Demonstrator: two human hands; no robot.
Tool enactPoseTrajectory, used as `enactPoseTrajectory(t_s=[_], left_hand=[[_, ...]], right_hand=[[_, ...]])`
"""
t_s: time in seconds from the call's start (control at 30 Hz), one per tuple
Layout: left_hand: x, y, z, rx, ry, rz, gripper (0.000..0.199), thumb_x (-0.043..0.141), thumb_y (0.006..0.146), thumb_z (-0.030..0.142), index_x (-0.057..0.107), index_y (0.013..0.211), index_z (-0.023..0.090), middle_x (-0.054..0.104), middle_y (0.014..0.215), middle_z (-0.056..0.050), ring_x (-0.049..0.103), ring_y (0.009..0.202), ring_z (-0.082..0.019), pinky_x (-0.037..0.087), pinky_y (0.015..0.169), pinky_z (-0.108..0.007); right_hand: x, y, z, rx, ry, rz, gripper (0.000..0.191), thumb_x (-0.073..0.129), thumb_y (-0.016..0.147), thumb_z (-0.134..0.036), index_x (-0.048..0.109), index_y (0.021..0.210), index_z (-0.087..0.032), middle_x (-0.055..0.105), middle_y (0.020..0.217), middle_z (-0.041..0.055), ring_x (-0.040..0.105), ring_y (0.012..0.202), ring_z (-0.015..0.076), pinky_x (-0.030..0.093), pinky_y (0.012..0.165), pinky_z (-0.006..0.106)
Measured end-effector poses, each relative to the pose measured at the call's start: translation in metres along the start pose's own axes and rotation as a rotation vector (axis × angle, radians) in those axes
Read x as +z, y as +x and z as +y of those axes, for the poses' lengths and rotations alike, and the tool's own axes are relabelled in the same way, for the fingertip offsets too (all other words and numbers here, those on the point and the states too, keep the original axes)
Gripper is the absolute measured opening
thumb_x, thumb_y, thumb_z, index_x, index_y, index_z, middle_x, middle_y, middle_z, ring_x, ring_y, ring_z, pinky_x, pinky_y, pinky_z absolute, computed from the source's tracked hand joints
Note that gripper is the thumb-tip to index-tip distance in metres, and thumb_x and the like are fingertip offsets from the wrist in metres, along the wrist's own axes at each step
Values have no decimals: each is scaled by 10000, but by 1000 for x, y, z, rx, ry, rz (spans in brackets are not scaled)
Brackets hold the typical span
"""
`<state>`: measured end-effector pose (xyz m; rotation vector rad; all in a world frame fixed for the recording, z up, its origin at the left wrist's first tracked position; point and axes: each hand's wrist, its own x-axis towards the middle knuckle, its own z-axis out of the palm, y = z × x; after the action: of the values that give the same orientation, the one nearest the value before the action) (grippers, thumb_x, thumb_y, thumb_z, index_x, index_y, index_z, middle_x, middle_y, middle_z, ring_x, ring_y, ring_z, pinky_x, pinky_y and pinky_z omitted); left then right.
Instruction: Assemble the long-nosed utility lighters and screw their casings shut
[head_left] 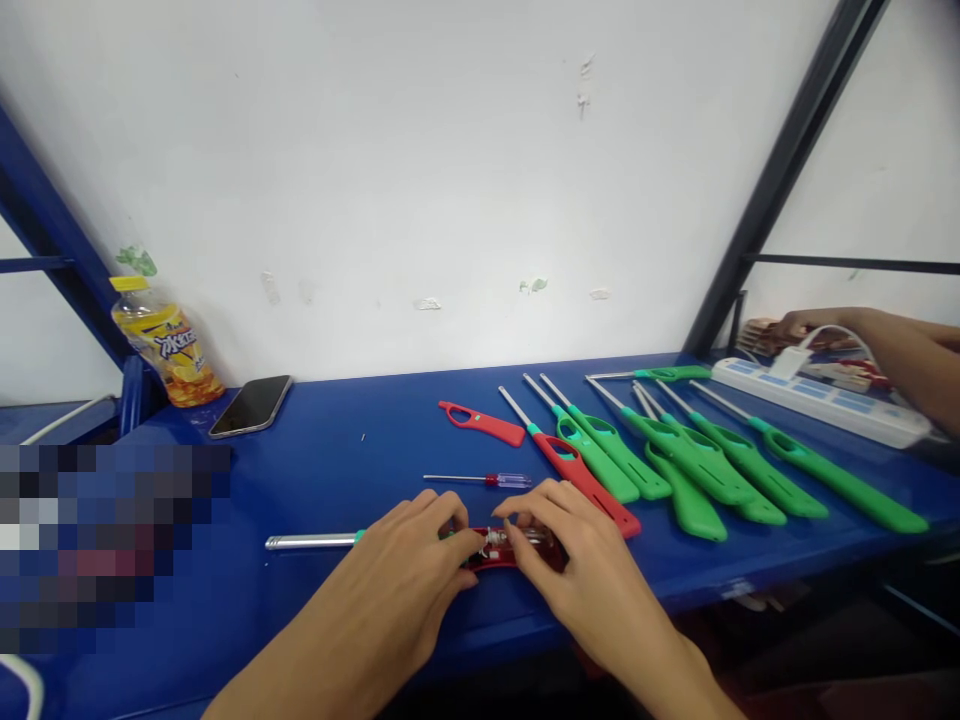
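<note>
An opened red lighter [493,552] lies on the blue table, its inner parts showing and its metal tube pointing left. My left hand [420,560] is closed on its middle, fingertips at the inner parts. Closed on the lighter's right part is my right hand [574,555], thumb and fingers at the clear tank. Just beyond the hands lies a screwdriver [510,480] with a clear handle. Behind it rests a loose red shell half [484,424]. A whole red lighter [576,468] sits to the right of my right hand.
Several green lighters [701,460] spread over the right of the blue table [337,450]. A power strip [825,400] lies at the far right, near another person's hands [817,322]. At the back left are a phone [251,406] and a drink bottle [169,345].
</note>
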<state>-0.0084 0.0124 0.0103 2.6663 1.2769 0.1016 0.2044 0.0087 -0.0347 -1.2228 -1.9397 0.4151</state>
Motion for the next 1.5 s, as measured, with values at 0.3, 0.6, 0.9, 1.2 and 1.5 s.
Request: enactPoseTrajectory(t_s=[0.3,0.6,0.9,1.2,1.5], left_hand=[[-1,0,3,1,13,11,262,523,1053,103,697,1206,224,663,1266,-84,636,1103,-304,523,993,-535],[-21,-16,-33,-110,52,95,394,503,1028,65,768,1206,296,732,1208,-53,689,1039,-280,534,943,-454],[-26,-14,-44,-176,84,23,286,545,1027,96,790,958,226,744,1026,-51,690,968,-244,528,881,-360],[-28,-8,-32,-229,147,-66,389,447,1019,32,794,994,204,735,1102,-91,682,1030,-272,537,910,-401],[-33,-4,-21,-280,209,-181,469,405,994,-37,797,1112,193,719,1199,-116,670,1126,-300,535,997,-450]], right_hand=[[0,1,1,2,-9,0,220,557,1015,-141,726,1069,-271,707,1027,37,669,962,246,525,856,404],[-1,0,-1,3,-6,7,221,560,1020,-139,728,1060,-277,704,1010,33,673,946,236,524,831,379],[-2,0,-2,6,5,3,231,553,1018,-128,725,1070,-273,699,1005,34,670,942,232,522,816,375],[-2,-1,-2,-3,-14,11,230,557,1017,-125,728,1054,-273,711,993,36,670,929,238,524,818,378],[-2,-1,-2,8,-12,6,217,557,1025,-139,725,1049,-273,703,994,29,669,924,233,525,805,376]])
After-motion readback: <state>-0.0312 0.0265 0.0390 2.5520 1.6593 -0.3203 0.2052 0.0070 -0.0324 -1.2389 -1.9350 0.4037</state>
